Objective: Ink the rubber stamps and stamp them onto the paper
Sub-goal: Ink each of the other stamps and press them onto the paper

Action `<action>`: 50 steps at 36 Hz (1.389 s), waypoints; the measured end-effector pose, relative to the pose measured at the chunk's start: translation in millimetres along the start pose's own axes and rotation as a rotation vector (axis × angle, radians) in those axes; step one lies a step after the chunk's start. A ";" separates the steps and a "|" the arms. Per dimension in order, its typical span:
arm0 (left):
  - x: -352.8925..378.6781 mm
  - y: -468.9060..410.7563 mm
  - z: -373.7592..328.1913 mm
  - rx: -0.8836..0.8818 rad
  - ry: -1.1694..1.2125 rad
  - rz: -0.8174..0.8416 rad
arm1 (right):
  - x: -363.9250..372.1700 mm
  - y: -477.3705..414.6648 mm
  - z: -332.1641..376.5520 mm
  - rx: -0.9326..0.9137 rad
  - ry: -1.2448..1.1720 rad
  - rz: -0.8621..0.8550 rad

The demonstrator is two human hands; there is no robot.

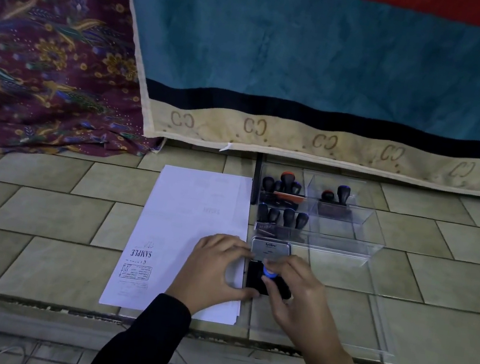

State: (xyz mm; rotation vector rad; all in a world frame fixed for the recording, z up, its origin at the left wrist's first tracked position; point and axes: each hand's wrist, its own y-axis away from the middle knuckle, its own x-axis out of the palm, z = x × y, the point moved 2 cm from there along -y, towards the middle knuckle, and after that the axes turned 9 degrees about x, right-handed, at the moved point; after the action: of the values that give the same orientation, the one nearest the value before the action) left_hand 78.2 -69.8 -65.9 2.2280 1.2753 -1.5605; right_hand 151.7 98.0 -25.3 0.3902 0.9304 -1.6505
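My right hand (299,296) pinches the stamp (268,272) down on the ink pad (253,279); my left hand (216,268) grips the ink pad so it does not slide.

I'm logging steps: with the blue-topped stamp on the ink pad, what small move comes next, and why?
Probably lift the blue-topped stamp with the right hand and carry it left over bare paper; it sits on the ink pad, which the left hand steadies.
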 end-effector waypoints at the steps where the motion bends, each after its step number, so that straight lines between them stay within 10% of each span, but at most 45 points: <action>1: 0.0 -0.3 0.2 0.002 0.001 -0.003 | -0.4 -0.6 -0.6 0.002 -0.002 -0.002; 18: -3.3 1.2 0.5 0.009 0.008 0.014 | -6.5 -6.7 -3.4 0.069 -0.001 0.045; 26: -73.5 30.6 65.0 -0.257 0.158 -0.373 | 12.9 -42.2 29.1 0.088 -0.188 0.053; 50: -103.5 69.1 146.7 -0.478 -0.148 -0.184 | 144.5 -103.2 118.0 -0.034 -0.016 0.397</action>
State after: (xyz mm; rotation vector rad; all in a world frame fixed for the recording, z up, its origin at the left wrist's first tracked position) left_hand 11.7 -250.3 -70.4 1.7135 1.6362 -1.2696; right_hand 37.9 -81.8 -11.5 0.5022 0.8076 -1.2724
